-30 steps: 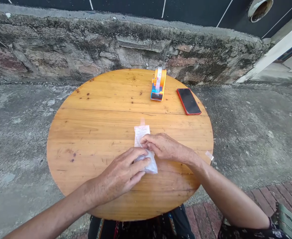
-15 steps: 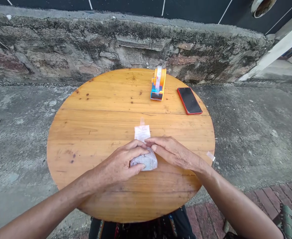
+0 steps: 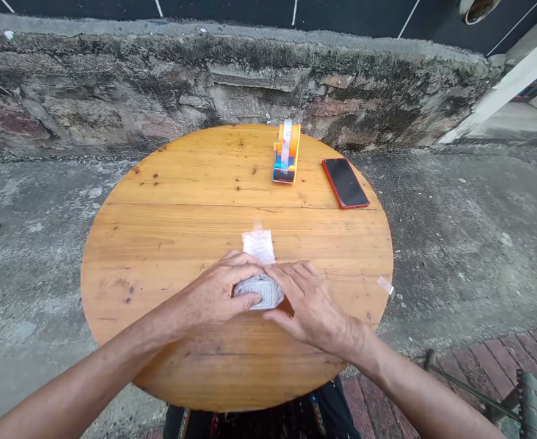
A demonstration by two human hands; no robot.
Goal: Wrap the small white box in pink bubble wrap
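Left hand (image 3: 218,291): grip clasping wrapped packet (image 3: 265,292) on worktop (image 3: 168,250), just below frame centre. Right hand (image 3: 312,305) cupped at its right end, can't tell if pinching. Tape dispenser (image 3: 294,143) upper centre, phone (image 3: 345,183) upper right.

With the wooden table (image 3: 158,256) as our landmark, we distinguish dark clothing (image 3: 342,424) on the person below its near edge. Two narrow patterned bands run down the cloth: the left band (image 3: 184,422) pale and multicoloured, the right band (image 3: 317,413) marked with blue. Near the left band we note a touch of red. Over the table, we see the left hand (image 3: 220,289) and right hand (image 3: 312,302) bare, as are both forearms.
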